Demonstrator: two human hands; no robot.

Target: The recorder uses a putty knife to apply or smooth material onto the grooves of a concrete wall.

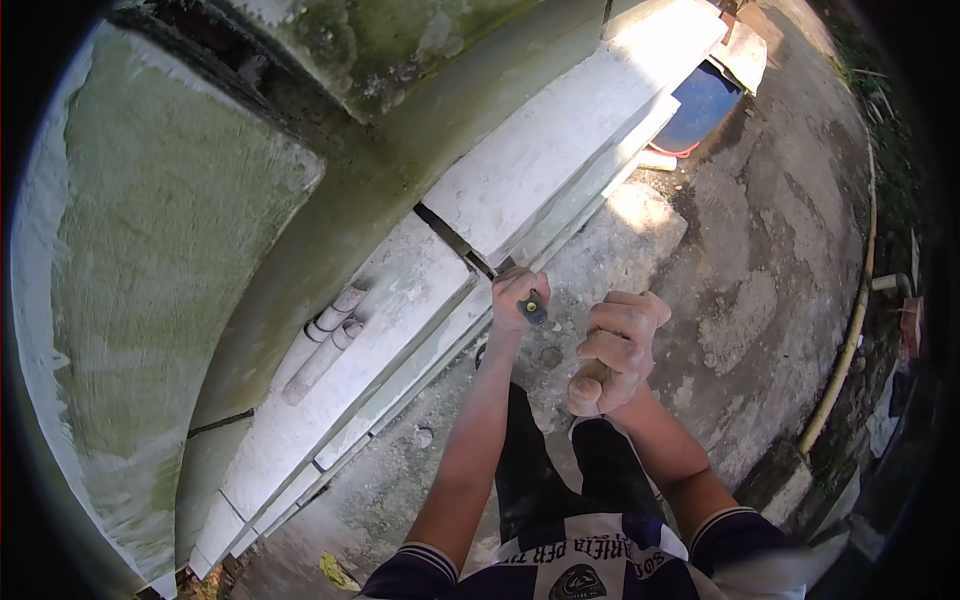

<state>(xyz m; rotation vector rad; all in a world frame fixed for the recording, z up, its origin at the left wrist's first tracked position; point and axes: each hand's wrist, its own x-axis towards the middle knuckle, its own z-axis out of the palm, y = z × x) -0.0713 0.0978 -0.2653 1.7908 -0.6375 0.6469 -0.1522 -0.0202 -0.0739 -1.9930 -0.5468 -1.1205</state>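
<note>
My left hand (517, 296) is closed around the dark handle (532, 307) of a hand tool, with a yellow spot at the handle's end. It is at the outer end of a narrow dark gap (454, 236) that crosses the pale painted masonry ledge (525, 165). A thin metal part shows between the hand and the gap; the tool's kind is unclear. To the right, lower in the picture, my right hand (615, 349) is curled tightly, its fingers dusty. Whether anything is inside it is hidden. The hands are apart.
Two capped plastic pipes (322, 360) lie on the ledge at left. Green-stained wall (180, 225) rises beyond. A blue barrel (696, 109) stands at upper right by the ledge's end. Rough concrete ground (757, 247) is edged by a long pale pipe (847, 360).
</note>
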